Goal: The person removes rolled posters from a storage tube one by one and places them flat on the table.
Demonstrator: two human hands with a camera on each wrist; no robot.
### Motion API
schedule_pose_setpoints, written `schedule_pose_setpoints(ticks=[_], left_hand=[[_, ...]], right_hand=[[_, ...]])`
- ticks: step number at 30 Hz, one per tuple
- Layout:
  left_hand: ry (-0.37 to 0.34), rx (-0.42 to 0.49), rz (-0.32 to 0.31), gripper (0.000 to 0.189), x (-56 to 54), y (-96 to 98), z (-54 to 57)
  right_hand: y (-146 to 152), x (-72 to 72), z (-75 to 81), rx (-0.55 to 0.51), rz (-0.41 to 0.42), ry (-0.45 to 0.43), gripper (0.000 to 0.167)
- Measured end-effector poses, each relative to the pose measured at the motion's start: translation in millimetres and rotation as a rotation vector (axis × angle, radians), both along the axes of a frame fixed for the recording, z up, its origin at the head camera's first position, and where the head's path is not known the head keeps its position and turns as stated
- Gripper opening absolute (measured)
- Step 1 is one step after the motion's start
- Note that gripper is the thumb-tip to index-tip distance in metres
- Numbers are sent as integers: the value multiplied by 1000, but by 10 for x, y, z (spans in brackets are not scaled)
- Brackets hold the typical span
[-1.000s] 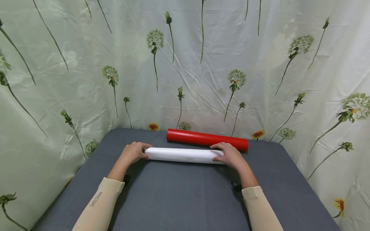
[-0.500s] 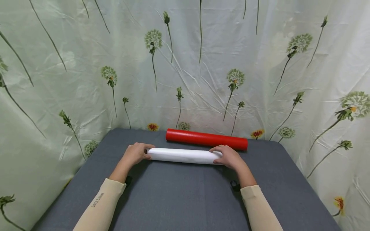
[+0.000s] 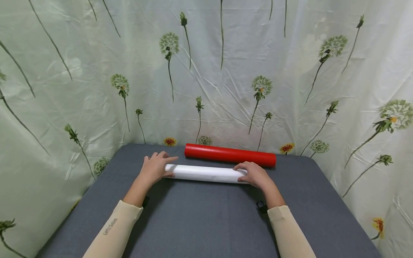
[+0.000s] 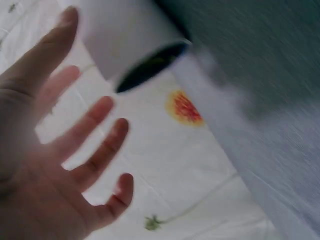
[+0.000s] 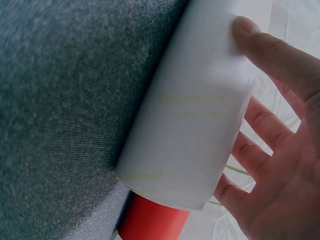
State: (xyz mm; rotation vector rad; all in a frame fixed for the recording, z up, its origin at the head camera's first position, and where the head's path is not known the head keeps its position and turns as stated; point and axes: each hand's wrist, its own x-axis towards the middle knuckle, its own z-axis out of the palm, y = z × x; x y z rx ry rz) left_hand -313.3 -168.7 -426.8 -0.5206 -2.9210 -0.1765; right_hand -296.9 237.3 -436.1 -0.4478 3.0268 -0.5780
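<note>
A long white roll (image 3: 204, 173), perhaps of paper or film, lies crosswise on the table. Its hollow end appears dark in the left wrist view. My left hand (image 3: 154, 167) is at that left end, fingers spread; the left wrist view shows the fingers (image 4: 107, 145) apart from the roll. At the other end, my right hand (image 3: 256, 175) holds the roll, thumb on the near side and fingers over the far side. Faint yellowish print marks the white surface (image 5: 187, 110) in the right wrist view.
Behind the white roll lies a red roll (image 3: 230, 155), slightly slanted, close to the table's back edge. The grey cloth-covered table (image 3: 193, 222) extends toward me. A pale curtain (image 3: 206, 64) with dandelion prints hangs behind and at both sides.
My left hand has loosened from the roll's left end; its fingers have lifted and spread. My right hand stays at the right end, and the roll has hardly moved.
</note>
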Motion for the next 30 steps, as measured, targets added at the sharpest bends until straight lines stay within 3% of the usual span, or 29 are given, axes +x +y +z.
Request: schedule_pose_setpoints(ticks=[4,7,10,14,18,21,30], left_hand=[[84,37,-140,59,37,187,-8],[108,73,-263,56,38,304,-90],[106,102,-342,54,32,377,-190],[76,132,-347,55,25,411,-264],[76,114,-327,54,24,423,-265],[67,75,-327,55,41,448,-233],[-97,-71,-291,67,182,587,-27]], right_hand=[[-3,-2,16,0,-3,5,38],[-10,1,20,-3,-6,1,38],[-20,5,16,-2,-9,-9,38],[-27,2,11,5,-11,-8,38],[-34,0,14,0,-17,-3,37],[-39,-2,14,1,-13,-1,37],[-49,13,10,22,15,49,34]])
